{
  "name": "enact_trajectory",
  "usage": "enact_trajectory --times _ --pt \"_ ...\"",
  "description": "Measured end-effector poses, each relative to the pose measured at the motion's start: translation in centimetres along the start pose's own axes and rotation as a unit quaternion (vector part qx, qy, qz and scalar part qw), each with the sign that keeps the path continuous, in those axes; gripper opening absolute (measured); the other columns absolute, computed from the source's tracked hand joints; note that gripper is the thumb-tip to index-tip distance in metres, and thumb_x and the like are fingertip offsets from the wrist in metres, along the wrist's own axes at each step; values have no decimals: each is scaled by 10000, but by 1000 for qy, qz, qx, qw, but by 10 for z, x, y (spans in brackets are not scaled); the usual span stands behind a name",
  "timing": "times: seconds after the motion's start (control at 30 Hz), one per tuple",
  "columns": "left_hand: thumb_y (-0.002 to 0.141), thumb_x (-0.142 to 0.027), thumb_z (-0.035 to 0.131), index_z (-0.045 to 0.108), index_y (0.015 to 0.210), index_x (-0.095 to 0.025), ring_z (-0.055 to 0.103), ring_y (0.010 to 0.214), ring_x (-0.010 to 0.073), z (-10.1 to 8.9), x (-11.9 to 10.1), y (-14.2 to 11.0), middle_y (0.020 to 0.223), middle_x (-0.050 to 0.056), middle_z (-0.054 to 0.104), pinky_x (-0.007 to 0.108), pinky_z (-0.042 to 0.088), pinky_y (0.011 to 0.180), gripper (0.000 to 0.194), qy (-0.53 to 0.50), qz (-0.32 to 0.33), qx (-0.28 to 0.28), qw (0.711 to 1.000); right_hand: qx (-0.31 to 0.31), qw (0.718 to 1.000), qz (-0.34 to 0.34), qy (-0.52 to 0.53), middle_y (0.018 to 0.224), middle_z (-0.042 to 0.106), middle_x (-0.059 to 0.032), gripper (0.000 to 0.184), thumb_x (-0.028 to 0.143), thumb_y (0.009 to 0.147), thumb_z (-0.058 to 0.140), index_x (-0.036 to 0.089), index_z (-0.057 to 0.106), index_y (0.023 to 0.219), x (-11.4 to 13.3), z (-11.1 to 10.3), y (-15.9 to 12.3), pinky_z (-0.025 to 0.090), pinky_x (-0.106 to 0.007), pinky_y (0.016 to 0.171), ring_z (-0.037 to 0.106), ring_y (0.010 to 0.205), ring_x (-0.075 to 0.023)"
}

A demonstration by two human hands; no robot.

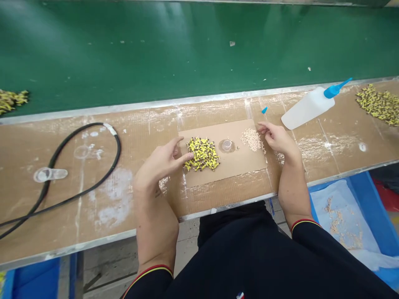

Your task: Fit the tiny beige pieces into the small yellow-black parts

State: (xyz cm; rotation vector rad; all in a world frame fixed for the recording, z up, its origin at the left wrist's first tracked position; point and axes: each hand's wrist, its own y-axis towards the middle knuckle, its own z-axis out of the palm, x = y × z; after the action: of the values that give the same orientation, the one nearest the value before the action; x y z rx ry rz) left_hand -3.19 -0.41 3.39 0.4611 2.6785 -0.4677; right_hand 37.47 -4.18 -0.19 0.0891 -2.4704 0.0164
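Observation:
My left hand (170, 158) is at the left edge of a cardboard sheet (230, 166), thumb and fingers apart, the thumb tip against a pile of small yellow and dark pieces (202, 153). Beside the sheet's right edge, my right hand (276, 136) hovers with its fingers partly bent and close together. Whether its fingertips hold anything is too small to tell. Just left of them lies a pile of tiny pale pinkish pieces (252, 140). Between both piles sits a small clear round cup (227, 145) on a wet-looking patch, with a few pale pieces near it.
A white bottle with a blue nozzle (307, 109) lies at the right, near a small blue cap (264, 110). More yellow pieces (378, 104) are piled far right. A looped black cable (116, 153) and a clear plastic scoop (51, 174) lie left. A blue bin (378, 203) stands below.

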Motion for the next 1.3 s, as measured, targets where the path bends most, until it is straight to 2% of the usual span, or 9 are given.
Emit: enact_trajectory --times 0.1,0.17,0.23,0.3,0.43,0.63,0.87,1.17,1.3 --pt "950 -616 583 657 1350 -117 731 868 225 12 -24 -4 901 88 763 329 564 824 644 25 95 -136 986 6 1000 19 8 1151 816 -110 614 40 799 473 171 672 1365 2 1 -1 608 -480 993 772 1017 -260" --pt "1017 -513 538 749 1131 -160 732 841 191 33 -52 -7 852 72 770 308 558 826 426 37 227 -185 955 12 999 30 17 1111 823 -100 622 39 797 474 173 669 1372 2 2 0 612 -484 981 773 966 -257" --pt "1066 -398 475 758 1036 -186 716 749 163 60 -85 -12 791 46 763 286 540 738 355 79 339 -138 927 12 999 33 25 1113 823 -97 630 35 801 466 174 664 1382 1 4 0 610 -486 991 771 963 -255" --pt "1089 -299 418 711 1227 -155 739 774 175 85 -115 -15 856 58 782 283 519 658 355 135 365 -67 919 13 999 28 26 1160 815 -107 641 22 800 456 168 661 1390 0 6 2 600 -483 1017 767 1009 -256" --pt "1082 -422 457 425 1586 -105 791 933 254 110 -147 -12 1042 137 798 320 548 672 596 187 280 47 940 29 999 17 28 1211 803 -125 653 3 812 445 150 643 1416 1 8 3 595 -472 1030 764 1061 -262" --pt "1084 -498 376 318 1655 -203 801 943 327 104 -156 1 1032 162 799 365 572 726 645 209 192 134 949 34 998 2 45 1184 799 -102 658 -5 817 436 178 637 1416 3 12 2 589 -433 1021 757 1054 -248" --pt "1090 -456 323 355 1623 -215 801 960 352 98 -168 5 1013 185 800 397 588 765 586 225 161 154 948 33 999 5 40 1187 792 -89 603 34 847 443 215 657 1381 6 15 2 577 -437 1001 743 1034 -249" --pt "1097 -389 265 494 1469 -203 807 921 343 101 -170 6 949 167 796 381 589 738 475 215 165 128 954 28 996 40 77 1063 817 -91 590 42 842 472 179 626 1395 13 14 0 581 -428 969 763 1010 -249" --pt "1096 -377 266 473 1494 -203 805 929 341 103 -170 6 995 169 798 382 584 738 481 197 168 127 958 7 995 38 92 1168 806 -99 577 72 859 480 199 615 1405 12 13 0 584 -448 986 765 992 -245"
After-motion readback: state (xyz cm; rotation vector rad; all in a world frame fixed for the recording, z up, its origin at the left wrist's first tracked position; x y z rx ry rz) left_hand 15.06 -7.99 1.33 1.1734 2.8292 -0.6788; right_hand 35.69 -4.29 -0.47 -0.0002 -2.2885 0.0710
